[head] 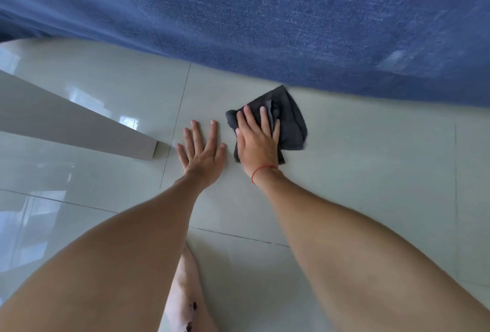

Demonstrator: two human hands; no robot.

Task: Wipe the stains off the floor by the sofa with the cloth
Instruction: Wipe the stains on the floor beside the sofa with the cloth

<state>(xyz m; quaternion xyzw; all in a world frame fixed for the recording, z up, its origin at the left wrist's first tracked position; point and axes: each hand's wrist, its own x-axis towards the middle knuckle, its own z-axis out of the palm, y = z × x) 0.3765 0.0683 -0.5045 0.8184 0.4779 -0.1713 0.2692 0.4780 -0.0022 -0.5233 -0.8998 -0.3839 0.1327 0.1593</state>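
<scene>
A dark grey cloth lies bunched on the pale glossy floor tiles, just in front of the blue sofa. My right hand presses flat on the cloth's left part, fingers spread over it, a red string round the wrist. My left hand rests palm down on the bare tile right beside it, fingers apart and holding nothing. I see no stain on the tiles around the cloth; whatever lies under the cloth is hidden.
A light grey furniture leg or panel slants in from the left, ending close to my left hand. My bare leg shows at the bottom, with dark marks on it. Grout lines cross the floor.
</scene>
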